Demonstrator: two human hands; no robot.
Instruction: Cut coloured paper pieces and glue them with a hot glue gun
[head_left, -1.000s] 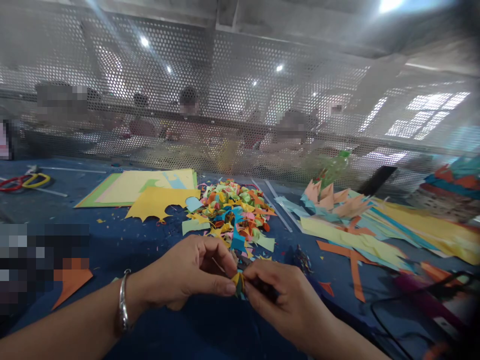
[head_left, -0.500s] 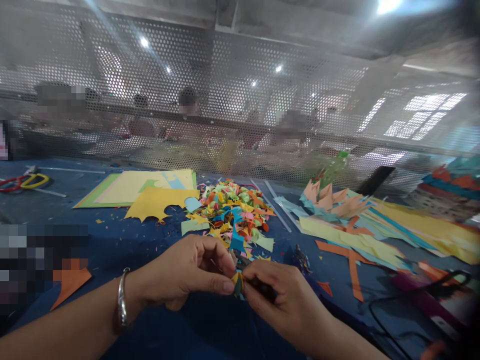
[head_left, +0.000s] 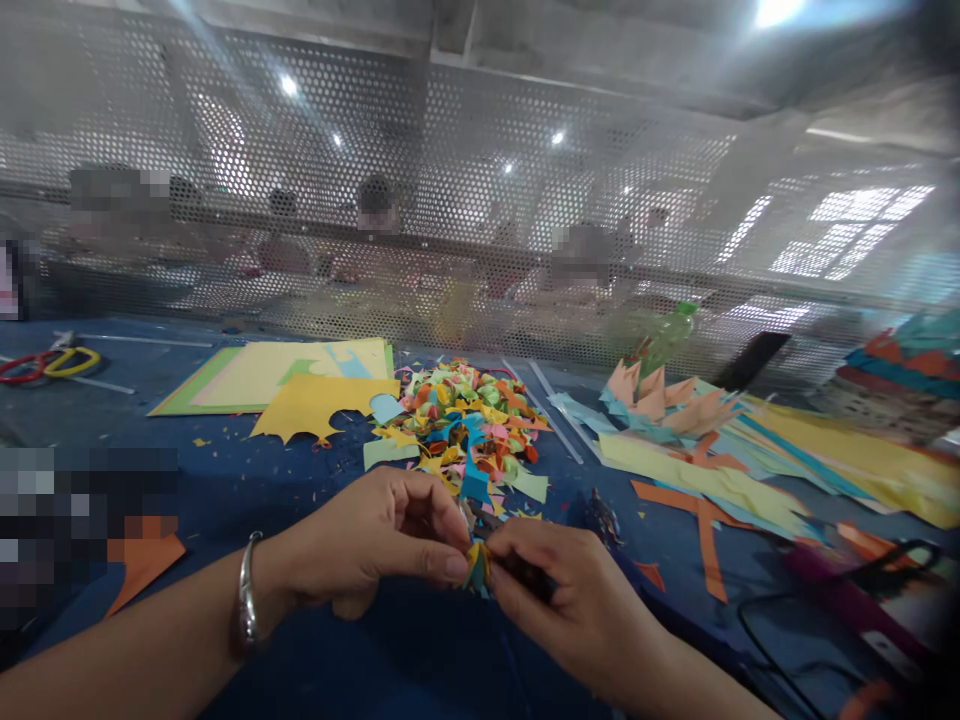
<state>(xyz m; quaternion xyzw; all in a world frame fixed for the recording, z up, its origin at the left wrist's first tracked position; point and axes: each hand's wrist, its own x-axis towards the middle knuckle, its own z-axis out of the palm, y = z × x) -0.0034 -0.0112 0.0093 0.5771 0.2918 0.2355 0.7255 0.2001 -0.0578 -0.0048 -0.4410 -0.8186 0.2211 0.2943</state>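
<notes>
Low in the middle of the view, a small folded paper piece (head_left: 478,568), yellow and teal, is pinched between my two hands. My left hand (head_left: 390,535), with a silver bracelet (head_left: 247,592) on its wrist, grips it from the left between thumb and fingers. From the right, my right hand (head_left: 566,585) is closed on the same piece with thumb and forefinger. A dark, narrow object (head_left: 486,517) shows just above the fingertips; I cannot make out what it is. Right behind my hands lies a heap of colourful paper cuttings (head_left: 480,410).
A cut yellow sheet (head_left: 315,405) and stacked coloured paper (head_left: 225,385) lie left of the heap; scissors (head_left: 71,362) are farther left. Pointed peach paper folds (head_left: 652,395), paper strips (head_left: 709,545) and a green-capped bottle (head_left: 667,338) stand right. A perforated metal screen (head_left: 465,200) closes the back.
The folded paper piece has turned slightly between my fingertips. Both hands stay in nearly the same place, still closed on it.
</notes>
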